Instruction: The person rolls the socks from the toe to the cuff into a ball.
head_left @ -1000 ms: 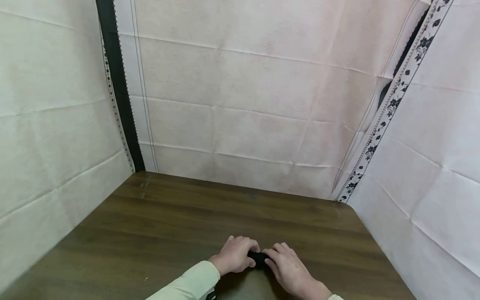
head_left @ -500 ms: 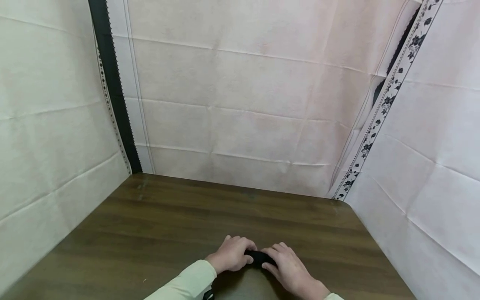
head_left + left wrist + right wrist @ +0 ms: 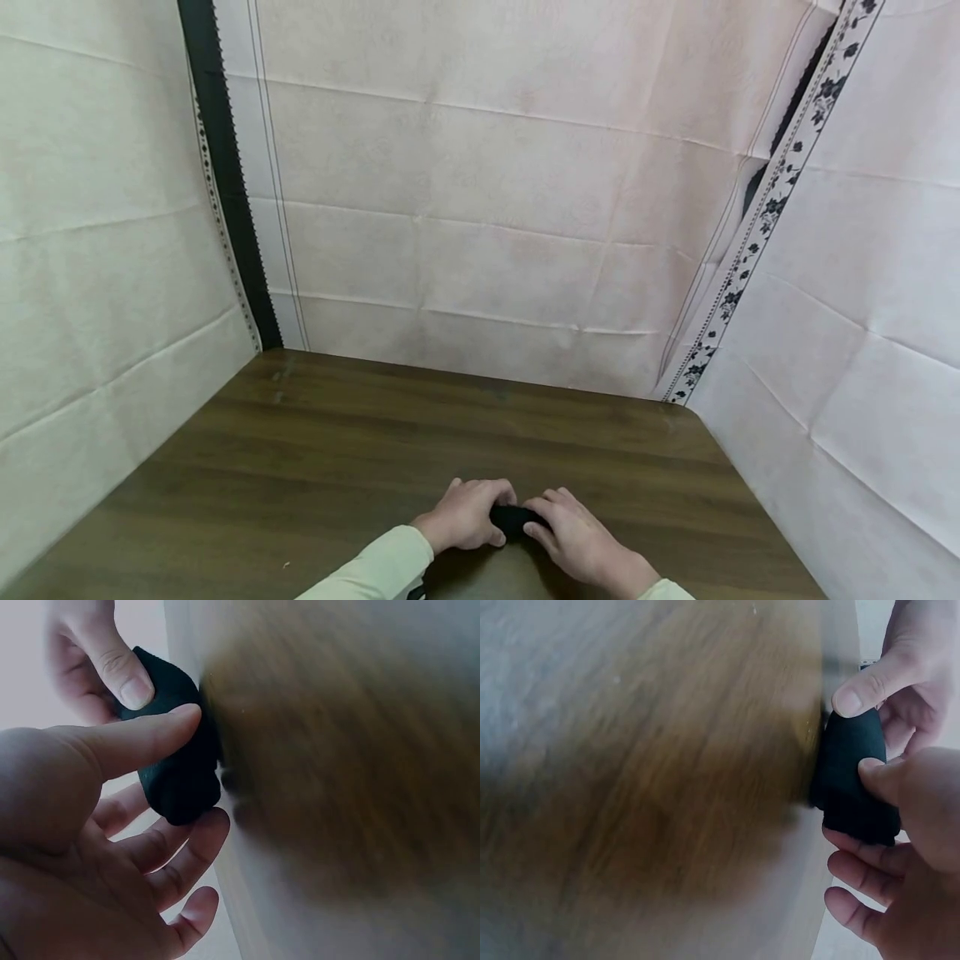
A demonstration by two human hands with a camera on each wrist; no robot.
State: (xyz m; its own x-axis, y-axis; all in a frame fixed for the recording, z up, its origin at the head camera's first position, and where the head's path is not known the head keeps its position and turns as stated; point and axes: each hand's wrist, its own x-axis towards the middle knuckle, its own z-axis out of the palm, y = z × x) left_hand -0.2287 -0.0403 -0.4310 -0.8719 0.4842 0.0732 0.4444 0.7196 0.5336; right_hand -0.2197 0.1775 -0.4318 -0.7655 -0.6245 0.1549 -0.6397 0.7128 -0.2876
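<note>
A small black bundle of soft cloth (image 3: pixel 512 522), rolled or folded up like a pair of socks, lies between both hands low in the head view. My left hand (image 3: pixel 461 517) holds its left end, thumb on the near side and fingers curled round the far side. At the other end my right hand (image 3: pixel 581 540) pinches it between thumb and fingers. Seen from the left wrist, the black cloth bundle (image 3: pixel 180 776) has a rounded body and a bunched end. In the right wrist view, a folded edge crosses the bundle (image 3: pixel 847 765).
A brown wood-grain table (image 3: pixel 337 433) spreads under the hands. Pale creased cloth hangs as a back wall (image 3: pixel 465 183), with further cloth sheets (image 3: pixel 97 233) at both sides. A tiny light speck (image 3: pixel 286 565) lies on the table at left.
The head view has shifted slightly. Both hands stay on the black bundle; the left thumb has moved a little down and the right thumb now lies across the bundle's near side.
</note>
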